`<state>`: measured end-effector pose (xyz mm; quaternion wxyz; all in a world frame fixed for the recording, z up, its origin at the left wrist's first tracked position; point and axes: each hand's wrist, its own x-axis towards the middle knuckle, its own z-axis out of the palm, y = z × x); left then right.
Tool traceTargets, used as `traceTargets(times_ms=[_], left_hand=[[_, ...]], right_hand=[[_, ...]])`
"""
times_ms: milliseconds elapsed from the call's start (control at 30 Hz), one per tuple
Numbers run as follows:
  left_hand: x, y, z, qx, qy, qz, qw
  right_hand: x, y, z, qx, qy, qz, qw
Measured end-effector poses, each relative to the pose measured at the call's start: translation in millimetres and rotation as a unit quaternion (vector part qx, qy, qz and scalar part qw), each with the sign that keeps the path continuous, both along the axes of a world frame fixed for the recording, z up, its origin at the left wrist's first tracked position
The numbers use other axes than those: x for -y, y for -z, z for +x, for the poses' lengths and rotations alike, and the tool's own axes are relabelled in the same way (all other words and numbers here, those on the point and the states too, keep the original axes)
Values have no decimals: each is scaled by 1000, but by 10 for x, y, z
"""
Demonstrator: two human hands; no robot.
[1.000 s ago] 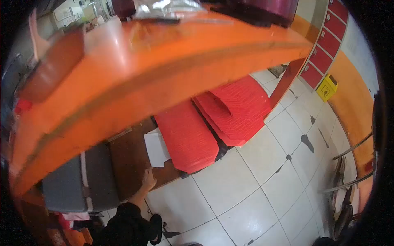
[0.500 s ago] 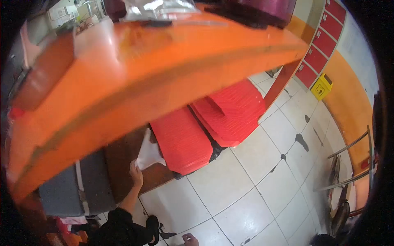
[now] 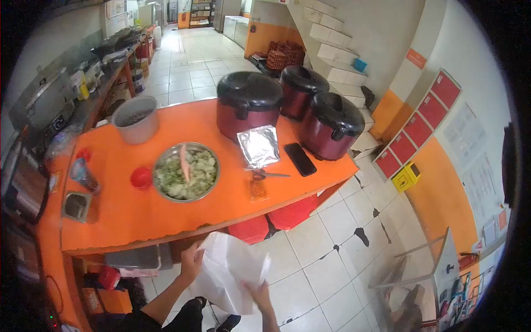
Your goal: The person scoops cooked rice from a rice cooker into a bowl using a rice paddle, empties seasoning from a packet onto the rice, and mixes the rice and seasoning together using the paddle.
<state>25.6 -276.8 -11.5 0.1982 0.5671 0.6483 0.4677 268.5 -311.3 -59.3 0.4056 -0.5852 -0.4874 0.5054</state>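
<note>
A white sheet (image 3: 227, 271), creased like wrapping paper, hangs before me at the front edge of the orange table (image 3: 127, 221). My left hand (image 3: 191, 261) is closed on its upper left side. On the lower right side, my right hand (image 3: 256, 294) grips the same sheet, its fingers partly hidden. Beyond it on the table stands a metal bowl (image 3: 213, 191) of chopped pale-green vegetables (image 3: 196, 171) with a pinkish spatula (image 3: 184, 160) in it. Scissors (image 3: 268, 174) and a small packet of orange stuff (image 3: 258, 190) lie to the right.
Three dark red rice cookers (image 3: 249, 113) stand at the table's back right, near a foil pack (image 3: 259, 146) and a phone (image 3: 300, 159). A grey pot (image 3: 135, 127), red cup (image 3: 141, 178) and metal container (image 3: 77, 206) are leftward. Red crates or trays (image 3: 293, 213) sit underneath.
The view has risen from under the table to its top. My left hand has brought the white sheet out from beside the red things below, and my right hand has taken hold of it.
</note>
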Motion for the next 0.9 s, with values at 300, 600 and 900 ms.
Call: traceTargets(times_ms=[300,600,900], left_hand=[[819,-1099,-549,123,-118,-1,985],[829,-943,-1995,304,-90,-198,928],[353,-256,-3267,12,-188,-276,942]], right_hand=[[100,-1462,-696,-26,9,49,998],[-809,-1473,-1895,106,-200,107,968],[-2027,-1914,-3393,322,-294,431,790]])
